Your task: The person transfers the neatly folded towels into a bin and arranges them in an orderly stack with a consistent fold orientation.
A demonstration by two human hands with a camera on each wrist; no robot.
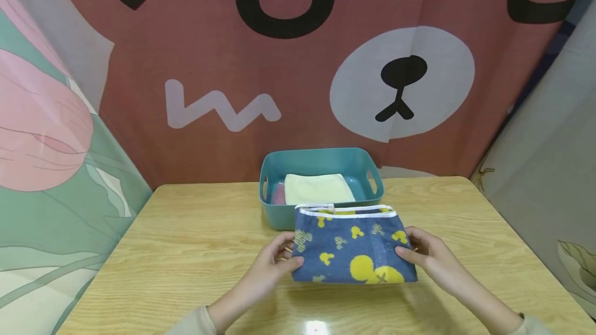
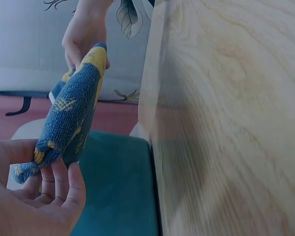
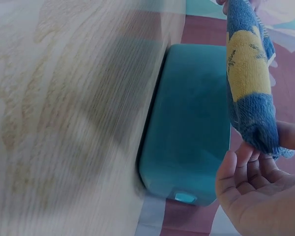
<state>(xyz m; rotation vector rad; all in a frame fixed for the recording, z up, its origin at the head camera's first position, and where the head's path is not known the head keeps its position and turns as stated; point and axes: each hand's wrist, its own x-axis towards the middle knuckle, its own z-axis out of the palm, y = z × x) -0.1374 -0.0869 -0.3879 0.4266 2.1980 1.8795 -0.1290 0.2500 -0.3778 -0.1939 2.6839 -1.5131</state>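
A folded blue towel (image 1: 344,247) with yellow figures and a white edge is held up above the table, in front of a teal basket (image 1: 274,216). My left hand (image 1: 274,262) pinches its left side, thumb in front and fingers behind. On the opposite side, my right hand (image 1: 428,255) grips it the same way. From the left wrist view, the towel (image 2: 69,108) appears edge-on between both hands. Inside the basket lie a folded pale yellow towel (image 1: 316,188) and a pink cloth (image 1: 279,194), mostly covered.
The basket stands at the back of a wooden table (image 1: 200,231), near a hanging curtain (image 1: 209,149) with a bear face. Other printed curtains (image 1: 549,169) hang at both sides.
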